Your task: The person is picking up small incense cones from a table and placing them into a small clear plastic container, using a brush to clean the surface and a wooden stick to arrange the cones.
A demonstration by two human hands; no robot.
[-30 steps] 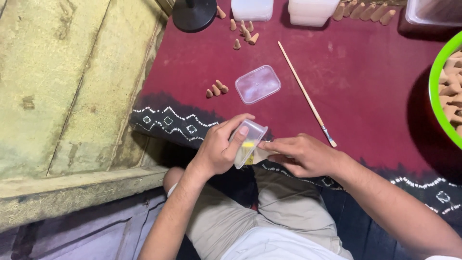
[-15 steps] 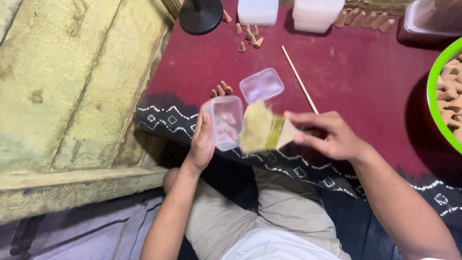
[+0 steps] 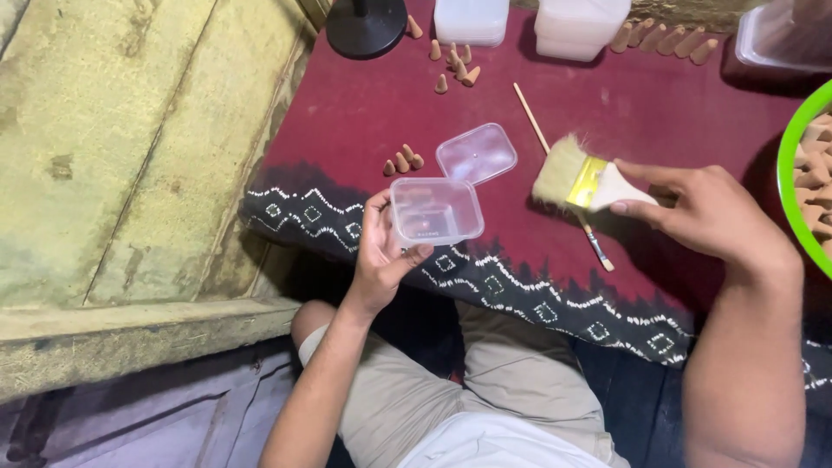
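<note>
Hands of a seated person work over a maroon cloth (image 3: pixel 347 130) with a white zigzag border. Left hand (image 3: pixel 381 256) grips a small clear plastic container (image 3: pixel 435 212) by its near edge, fingers curled under and thumb on the rim, holding it just above the cloth's edge. Right hand (image 3: pixel 702 212) pinches the pale handle of a flat paintbrush (image 3: pixel 576 178) — its straw-coloured bristles point left, well apart from the container. Between them lies the clear lid (image 3: pixel 477 152), just beyond the container, and a thin wooden stick (image 3: pixel 555 160) runs under the brush. Small brown cones (image 3: pixel 403 162) sit beside the lid; more lie farther back near a black round base (image 3: pixel 364 30) — a green bowl (image 3: pixel 787 186) edges in at right.
</note>
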